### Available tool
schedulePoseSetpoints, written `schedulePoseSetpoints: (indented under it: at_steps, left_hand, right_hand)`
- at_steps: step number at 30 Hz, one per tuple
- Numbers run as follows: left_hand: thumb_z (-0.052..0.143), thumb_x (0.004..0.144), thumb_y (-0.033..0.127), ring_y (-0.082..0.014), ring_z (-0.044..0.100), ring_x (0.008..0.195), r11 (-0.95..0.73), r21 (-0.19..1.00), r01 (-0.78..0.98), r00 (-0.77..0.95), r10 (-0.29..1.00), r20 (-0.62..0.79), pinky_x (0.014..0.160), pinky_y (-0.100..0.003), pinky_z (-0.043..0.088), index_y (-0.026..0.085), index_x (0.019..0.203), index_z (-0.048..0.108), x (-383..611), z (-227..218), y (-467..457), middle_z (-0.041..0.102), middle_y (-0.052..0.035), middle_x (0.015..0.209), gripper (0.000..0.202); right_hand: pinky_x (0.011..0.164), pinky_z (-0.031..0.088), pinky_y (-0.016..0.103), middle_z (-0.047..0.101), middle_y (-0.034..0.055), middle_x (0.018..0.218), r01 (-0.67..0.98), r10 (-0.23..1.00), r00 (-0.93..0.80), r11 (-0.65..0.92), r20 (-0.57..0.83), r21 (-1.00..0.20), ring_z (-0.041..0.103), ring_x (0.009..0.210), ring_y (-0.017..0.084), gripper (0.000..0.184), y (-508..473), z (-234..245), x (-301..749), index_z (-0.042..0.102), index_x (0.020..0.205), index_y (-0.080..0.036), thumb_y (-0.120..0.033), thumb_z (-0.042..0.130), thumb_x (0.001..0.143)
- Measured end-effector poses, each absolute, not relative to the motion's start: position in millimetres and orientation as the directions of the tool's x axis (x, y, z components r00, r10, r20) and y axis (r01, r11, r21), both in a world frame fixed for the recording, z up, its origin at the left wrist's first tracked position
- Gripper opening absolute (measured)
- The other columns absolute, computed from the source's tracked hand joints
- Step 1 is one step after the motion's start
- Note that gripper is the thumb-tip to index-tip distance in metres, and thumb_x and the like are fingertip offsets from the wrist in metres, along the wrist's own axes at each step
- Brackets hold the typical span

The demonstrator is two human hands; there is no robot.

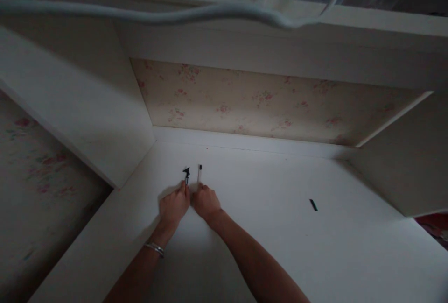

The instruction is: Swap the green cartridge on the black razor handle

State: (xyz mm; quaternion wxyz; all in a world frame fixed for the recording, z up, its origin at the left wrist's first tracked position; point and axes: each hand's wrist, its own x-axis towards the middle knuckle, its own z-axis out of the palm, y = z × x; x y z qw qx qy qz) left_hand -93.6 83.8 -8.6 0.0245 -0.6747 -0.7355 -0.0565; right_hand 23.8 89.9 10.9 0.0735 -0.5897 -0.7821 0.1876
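Note:
My left hand [174, 206], with a silver bracelet [154, 248] at its wrist, is closed around the handle of a small black razor [186, 172] whose T-shaped head points away from me. Close beside it, my right hand [207, 201] is closed on a thin pale stick with a dark tip, which looks like a toothbrush [199, 171]. Both hands are just above or resting on the white tabletop [259, 228]; which of these I cannot tell. The lower ends of both things are hidden in the fingers.
A small dark strip [313, 205] lies on the tabletop to the right. White side panels [80, 88] stand left and right, with floral wallpaper [241, 102] behind. A pale cable [157, 15] hangs across the top, below a shelf [385, 23] holding clear containers.

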Motion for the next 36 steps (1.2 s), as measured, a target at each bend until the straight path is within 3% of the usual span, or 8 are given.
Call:
schedulePoseSetpoints:
  at_steps: [2, 8, 13, 18, 22, 25, 29, 36]
  left_hand:
    - [0.027, 0.093, 0.037, -0.0251, 0.067, 0.067, 0.085, 0.049, 0.995, -0.09, 0.99, 0.113, 0.062, -0.032, 0.046, 0.016, 0.129, 0.049, -94, -9, 83, 0.071, -0.0144, 0.078, 0.047]
    - [0.025, 0.094, 0.039, -0.0268, 0.066, 0.067, 0.086, 0.045, 0.995, -0.091, 0.988, 0.126, 0.062, -0.034, 0.046, 0.02, 0.129, 0.05, -94, -7, 81, 0.071, -0.014, 0.079, 0.047]
    - [0.026, 0.093, 0.041, -0.0267, 0.065, 0.066, 0.085, 0.042, 0.995, -0.09, 0.987, 0.134, 0.06, -0.034, 0.046, 0.02, 0.13, 0.049, -93, -6, 79, 0.07, -0.0142, 0.08, 0.048]
    - [0.026, 0.093, 0.039, -0.0263, 0.065, 0.065, 0.095, 0.004, 0.996, -0.094, 0.976, 0.194, 0.058, -0.032, 0.045, 0.019, 0.128, 0.048, -94, -10, 79, 0.069, -0.0116, 0.075, 0.046]
    - [0.024, 0.094, 0.041, -0.0265, 0.066, 0.066, 0.12, 0.022, 0.993, -0.122, 0.97, 0.212, 0.057, -0.031, 0.044, 0.019, 0.125, 0.048, -95, -11, 80, 0.069, -0.0111, 0.074, 0.045]
    - [0.025, 0.094, 0.042, -0.0269, 0.066, 0.067, 0.123, 0.078, 0.989, -0.137, 0.969, 0.205, 0.058, -0.032, 0.044, 0.018, 0.124, 0.047, -95, -10, 78, 0.069, -0.0111, 0.075, 0.045]
    - [0.032, 0.092, 0.041, -0.0256, 0.066, 0.072, 0.119, 0.221, 0.968, -0.162, 0.968, 0.189, 0.061, -0.031, 0.044, 0.015, 0.127, 0.042, -96, -4, 60, 0.069, -0.011, 0.083, 0.045]
    - [0.038, 0.089, 0.044, -0.0173, 0.064, 0.058, 0.103, 0.557, 0.824, -0.15, 0.988, 0.04, 0.056, -0.024, 0.046, 0.016, 0.12, 0.045, -107, -10, -19, 0.063, 0.0013, 0.063, 0.042]
  right_hand:
    - [0.079, 0.049, 0.034, 0.061, 0.0157, 0.109, 0.882, 0.942, -0.32, 0.258, -0.101, -0.394, 0.062, 0.095, 0.025, 0.024, 89, 13, 24, 0.061, 0.099, -0.012, -0.022, 0.04, 0.092]
    - [0.081, 0.047, 0.031, 0.064, 0.012, 0.107, 0.866, 0.946, -0.319, 0.263, -0.065, -0.425, 0.063, 0.091, 0.022, 0.039, 78, 21, 67, 0.049, 0.124, -0.013, -0.035, 0.038, 0.094]
    - [0.082, 0.045, 0.024, 0.067, 0.0046, 0.101, 0.878, 0.966, -0.253, 0.204, -0.059, -0.433, 0.063, 0.089, 0.016, 0.034, 69, 30, 178, 0.058, 0.12, -0.02, -0.03, 0.044, 0.091]
    - [0.073, 0.048, 0.025, 0.069, 0.0073, 0.101, 0.933, 0.993, -0.039, -0.006, -0.116, -0.359, 0.066, 0.076, 0.017, 0.035, 52, 40, 323, 0.062, 0.114, -0.016, -0.028, 0.052, 0.084]
    - [0.075, 0.049, 0.03, 0.064, 0.012, 0.114, 0.955, 0.988, 0.058, -0.097, -0.146, -0.281, 0.066, 0.08, 0.021, 0.05, 26, 34, 403, 0.057, 0.122, -0.015, -0.019, 0.059, 0.072]
    - [0.083, 0.047, 0.032, 0.057, 0.0133, 0.125, 0.961, 0.985, 0.082, -0.119, -0.152, -0.251, 0.064, 0.092, 0.023, 0.058, 13, 20, 428, 0.05, 0.129, -0.015, -0.018, 0.058, 0.072]
    - [0.088, 0.045, 0.031, 0.058, 0.0102, 0.125, 0.961, 0.985, 0.075, -0.113, -0.153, -0.252, 0.06, 0.103, 0.023, 0.057, 13, 2, 436, 0.048, 0.131, -0.019, -0.02, 0.056, 0.075]
    - [0.079, 0.048, 0.03, 0.069, 0.0101, 0.103, 0.953, 0.983, 0.102, -0.14, -0.15, -0.269, 0.065, 0.091, 0.024, 0.046, 24, 6, 438, 0.059, 0.119, -0.017, -0.017, 0.054, 0.073]
